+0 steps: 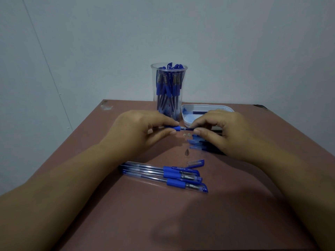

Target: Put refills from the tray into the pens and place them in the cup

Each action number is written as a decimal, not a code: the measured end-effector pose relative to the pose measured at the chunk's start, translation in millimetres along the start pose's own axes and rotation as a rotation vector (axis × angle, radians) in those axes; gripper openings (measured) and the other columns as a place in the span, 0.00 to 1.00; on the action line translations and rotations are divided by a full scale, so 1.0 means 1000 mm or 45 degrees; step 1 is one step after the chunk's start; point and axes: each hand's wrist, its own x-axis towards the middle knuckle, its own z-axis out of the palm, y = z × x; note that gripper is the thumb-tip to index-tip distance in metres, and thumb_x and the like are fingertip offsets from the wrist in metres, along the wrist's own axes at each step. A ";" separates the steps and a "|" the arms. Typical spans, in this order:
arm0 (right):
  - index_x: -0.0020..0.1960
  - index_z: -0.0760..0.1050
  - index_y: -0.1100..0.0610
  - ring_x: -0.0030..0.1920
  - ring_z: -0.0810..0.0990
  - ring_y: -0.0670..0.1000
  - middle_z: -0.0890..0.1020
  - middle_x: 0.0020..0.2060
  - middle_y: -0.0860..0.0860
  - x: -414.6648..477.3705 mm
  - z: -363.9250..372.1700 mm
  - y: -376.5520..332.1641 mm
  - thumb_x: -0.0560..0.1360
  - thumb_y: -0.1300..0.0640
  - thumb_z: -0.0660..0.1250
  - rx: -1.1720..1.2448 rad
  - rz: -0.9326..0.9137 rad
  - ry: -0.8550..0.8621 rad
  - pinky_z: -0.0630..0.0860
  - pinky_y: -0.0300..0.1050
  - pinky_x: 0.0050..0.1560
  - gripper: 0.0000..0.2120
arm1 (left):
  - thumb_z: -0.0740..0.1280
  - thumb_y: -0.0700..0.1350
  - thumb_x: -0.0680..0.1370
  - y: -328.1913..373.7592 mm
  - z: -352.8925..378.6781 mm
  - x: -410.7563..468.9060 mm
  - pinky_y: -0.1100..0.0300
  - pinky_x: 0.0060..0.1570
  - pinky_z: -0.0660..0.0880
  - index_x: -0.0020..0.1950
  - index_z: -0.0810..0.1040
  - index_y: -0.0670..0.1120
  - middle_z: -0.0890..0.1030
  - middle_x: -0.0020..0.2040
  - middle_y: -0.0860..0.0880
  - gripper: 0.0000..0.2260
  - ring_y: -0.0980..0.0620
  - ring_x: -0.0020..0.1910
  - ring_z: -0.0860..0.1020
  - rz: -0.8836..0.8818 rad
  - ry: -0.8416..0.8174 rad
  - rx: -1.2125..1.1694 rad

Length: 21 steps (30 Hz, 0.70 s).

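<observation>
My left hand (139,129) pinches a pen barrel (173,128) by its blue grip, held level above the table. My right hand (221,131) pinches a thin refill (187,129) whose end sits in the barrel's open tip. A clear cup (169,91) crowded with several blue pens stands at the back centre. The white tray (190,109) lies just right of the cup, partly hidden by my right hand. Three capped pens (163,175) lie side by side near me. A loose cap (196,163) and a metal tip (186,152) rest between them and my hands.
The brown table (126,205) ends at a grey wall behind the cup. Several blue caps and dark pieces (197,142) lie under my right hand. Small metal tips (187,134) sit below the held pen.
</observation>
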 end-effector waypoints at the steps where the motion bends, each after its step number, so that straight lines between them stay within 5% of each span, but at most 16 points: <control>1: 0.53 0.80 0.42 0.46 0.77 0.41 0.78 0.41 0.35 0.000 0.000 -0.001 0.77 0.54 0.69 0.016 -0.013 0.005 0.70 0.28 0.46 0.08 | 0.66 0.56 0.78 0.000 0.000 0.000 0.70 0.41 0.71 0.55 0.84 0.52 0.84 0.45 0.57 0.12 0.62 0.40 0.79 0.035 0.023 0.039; 4: 0.58 0.74 0.37 0.49 0.76 0.39 0.78 0.45 0.35 -0.002 -0.004 0.000 0.76 0.49 0.68 0.058 0.011 0.011 0.69 0.27 0.48 0.12 | 0.65 0.54 0.79 0.000 -0.002 0.000 0.70 0.42 0.68 0.55 0.84 0.50 0.85 0.45 0.54 0.12 0.60 0.40 0.78 0.091 0.075 0.146; 8: 0.53 0.73 0.43 0.46 0.77 0.44 0.78 0.42 0.40 -0.004 -0.005 0.006 0.74 0.50 0.69 0.011 0.072 0.134 0.75 0.43 0.47 0.09 | 0.64 0.54 0.80 -0.001 -0.002 0.001 0.71 0.42 0.67 0.55 0.83 0.49 0.84 0.44 0.54 0.13 0.65 0.39 0.71 0.081 0.109 0.168; 21: 0.47 0.78 0.54 0.43 0.77 0.39 0.78 0.40 0.38 -0.003 0.000 -0.002 0.72 0.55 0.71 0.103 -0.076 0.349 0.70 0.28 0.46 0.05 | 0.67 0.54 0.78 -0.001 -0.003 -0.001 0.76 0.43 0.68 0.55 0.83 0.49 0.83 0.45 0.56 0.12 0.66 0.41 0.72 0.011 0.149 -0.030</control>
